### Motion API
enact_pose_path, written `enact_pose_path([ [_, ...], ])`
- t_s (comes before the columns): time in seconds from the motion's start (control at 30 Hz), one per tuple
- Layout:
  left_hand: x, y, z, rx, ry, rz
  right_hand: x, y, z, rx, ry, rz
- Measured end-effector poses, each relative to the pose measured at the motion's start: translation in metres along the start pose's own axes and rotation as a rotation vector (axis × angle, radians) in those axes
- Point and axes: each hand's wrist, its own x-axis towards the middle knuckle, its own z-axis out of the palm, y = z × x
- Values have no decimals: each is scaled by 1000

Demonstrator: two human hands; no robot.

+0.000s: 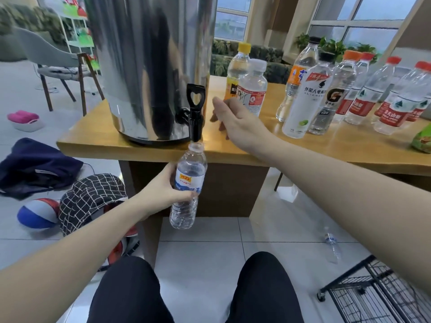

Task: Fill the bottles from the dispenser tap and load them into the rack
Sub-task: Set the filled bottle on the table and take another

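Soft daylight is admitted through the large grid-paned windows. Reflections are seen on the shiny steel dispenser drum. Edges are bent by wide-angle distortion.

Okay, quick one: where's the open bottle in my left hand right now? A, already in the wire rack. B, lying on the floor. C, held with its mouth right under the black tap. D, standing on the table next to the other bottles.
C: the left hand holds the uncapped bottle upright, its mouth just beneath the black tap spout.
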Motion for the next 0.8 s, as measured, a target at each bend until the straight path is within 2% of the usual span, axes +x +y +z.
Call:
enact_pose_path([
  [0.17,1,10,-2,5,42,3,20,-15,5,154,30,30],
  [0.33,-1,10,-3,1,70,-4,29,-26,15,208,0,34],
  [0.5,0,14,-5,14,49,-15,28,-44,19,569,-83,13],
  [0.57,-1,15,-5,10,48,-17,29,-52,23,616,-118,36],
  [0.63,-2,17,-4,-1,47,-16,31,-55,29,514,-132,0],
  [0.8,-4,22,3,-28,24,-19,23,-52,36,243,-115,-259],
])
